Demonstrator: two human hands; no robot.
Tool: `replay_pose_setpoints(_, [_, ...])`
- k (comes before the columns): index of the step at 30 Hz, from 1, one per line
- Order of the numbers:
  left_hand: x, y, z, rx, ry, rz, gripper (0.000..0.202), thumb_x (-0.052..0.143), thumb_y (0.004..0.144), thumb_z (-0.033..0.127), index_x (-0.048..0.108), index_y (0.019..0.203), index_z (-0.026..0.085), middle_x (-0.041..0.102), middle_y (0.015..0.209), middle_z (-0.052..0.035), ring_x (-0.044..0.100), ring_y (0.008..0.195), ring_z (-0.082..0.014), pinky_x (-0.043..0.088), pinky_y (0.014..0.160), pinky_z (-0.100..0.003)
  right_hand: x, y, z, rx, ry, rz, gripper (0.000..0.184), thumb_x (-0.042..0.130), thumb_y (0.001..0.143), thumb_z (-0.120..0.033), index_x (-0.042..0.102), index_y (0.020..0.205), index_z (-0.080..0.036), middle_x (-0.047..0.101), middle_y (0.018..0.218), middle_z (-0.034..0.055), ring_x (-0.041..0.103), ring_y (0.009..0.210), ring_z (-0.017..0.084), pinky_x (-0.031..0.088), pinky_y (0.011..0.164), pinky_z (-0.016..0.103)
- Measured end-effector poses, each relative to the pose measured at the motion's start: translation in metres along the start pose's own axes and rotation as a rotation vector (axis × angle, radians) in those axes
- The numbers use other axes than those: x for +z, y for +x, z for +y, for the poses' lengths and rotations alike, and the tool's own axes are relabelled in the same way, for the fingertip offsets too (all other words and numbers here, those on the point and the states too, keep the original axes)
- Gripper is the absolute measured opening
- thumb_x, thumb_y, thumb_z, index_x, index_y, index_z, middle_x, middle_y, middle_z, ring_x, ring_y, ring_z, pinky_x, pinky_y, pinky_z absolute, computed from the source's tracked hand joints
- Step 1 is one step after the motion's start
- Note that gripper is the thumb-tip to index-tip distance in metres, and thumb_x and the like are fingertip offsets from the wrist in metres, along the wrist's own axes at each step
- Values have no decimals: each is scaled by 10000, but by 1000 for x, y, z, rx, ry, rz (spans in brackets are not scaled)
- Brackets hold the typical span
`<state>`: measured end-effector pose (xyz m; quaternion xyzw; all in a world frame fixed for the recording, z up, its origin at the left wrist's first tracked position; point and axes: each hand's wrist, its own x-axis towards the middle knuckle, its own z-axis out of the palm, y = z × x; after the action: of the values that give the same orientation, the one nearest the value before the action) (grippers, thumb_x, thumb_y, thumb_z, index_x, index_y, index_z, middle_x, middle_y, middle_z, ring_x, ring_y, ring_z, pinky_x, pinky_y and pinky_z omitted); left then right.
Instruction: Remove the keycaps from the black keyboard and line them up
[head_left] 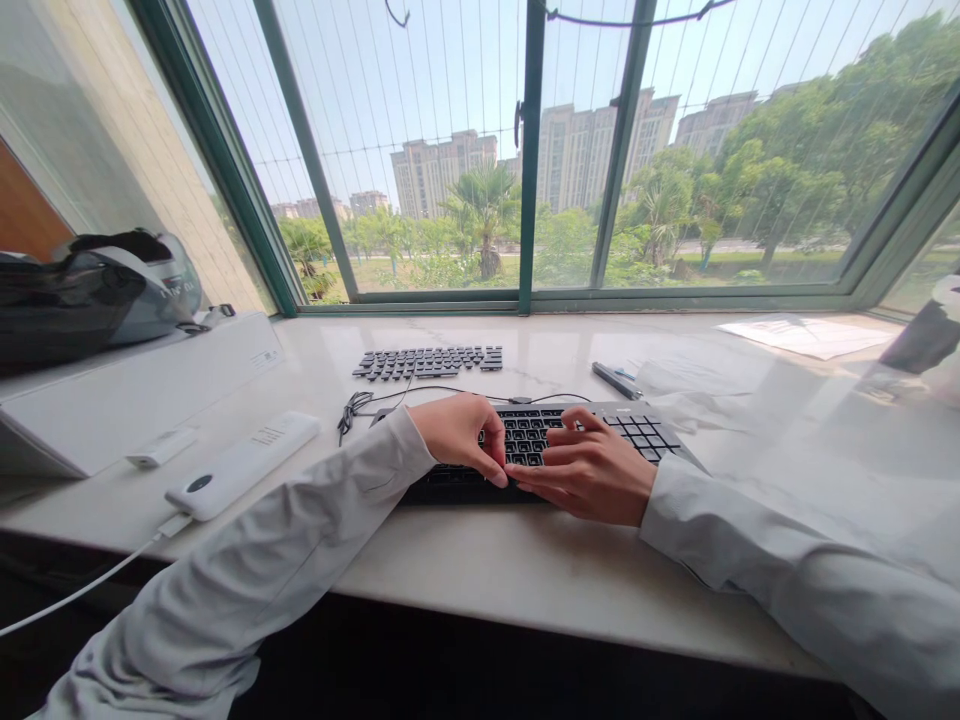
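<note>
A black keyboard (457,492) lies near the counter's front edge. Many of its key positions in the middle show bare sockets, while the number pad (645,435) at the right still carries caps. My left hand (466,432) bends over the keyboard's lower middle, thumb and index finger brought together. Meeting it fingertip to fingertip, my right hand (589,468) has its thumb and index pressed together and its other fingers curled above the keys. Anything pinched between the fingertips is too small to tell. Behind the keyboard, loose black keycaps (427,362) are laid out in rows.
A cable (360,402) is bundled behind the keyboard. A dark pen-like tool (616,381) lies behind the number pad, near clear plastic (694,385). At left are a white power bank (244,465) with a cord, a white box (150,395) and a dark bag (82,295).
</note>
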<state>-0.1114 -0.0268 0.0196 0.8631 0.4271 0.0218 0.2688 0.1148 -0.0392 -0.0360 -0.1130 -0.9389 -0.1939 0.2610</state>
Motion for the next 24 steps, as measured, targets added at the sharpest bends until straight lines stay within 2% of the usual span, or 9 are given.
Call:
replay_pose_setpoints(4, [2, 4, -6, -51, 0, 20, 351, 824, 581, 504, 766, 729, 190, 640, 584, 40, 477, 573, -84, 330, 577, -218, 1, -1, 0, 48, 81, -55, 225, 491, 989, -331, 691, 1084, -289, 577, 559, -56, 453, 617, 109, 257, 824, 324])
replay_pose_setpoints(11, [-2, 10, -13, -132, -20, -26, 396, 804, 595, 549, 784, 798, 209, 700, 702, 27, 530, 658, -99, 358, 654, -222, -2, 0, 3, 84, 156, -100, 226, 490, 989, -337, 707, 1036, -296, 604, 581, -54, 455, 609, 102, 246, 820, 327])
replay_pose_setpoints(16, [-2, 11, -15, -158, -24, -85, 439, 777, 615, 576, 765, 829, 194, 700, 727, 19, 545, 672, -105, 366, 655, -223, -3, 2, 3, 63, 133, -115, 246, 467, 998, -337, 708, 1020, -295, 589, 568, -54, 451, 608, 111, 245, 802, 329])
replay_pose_setpoints(24, [3, 13, -12, -149, -31, -70, 400, 817, 582, 491, 620, 700, 163, 601, 603, 55, 468, 577, -88, 321, 557, -228, -4, 4, 0, 17, 117, -124, 269, 441, 1000, -291, 708, 1030, -271, 584, 576, -45, 440, 606, 109, 251, 820, 323])
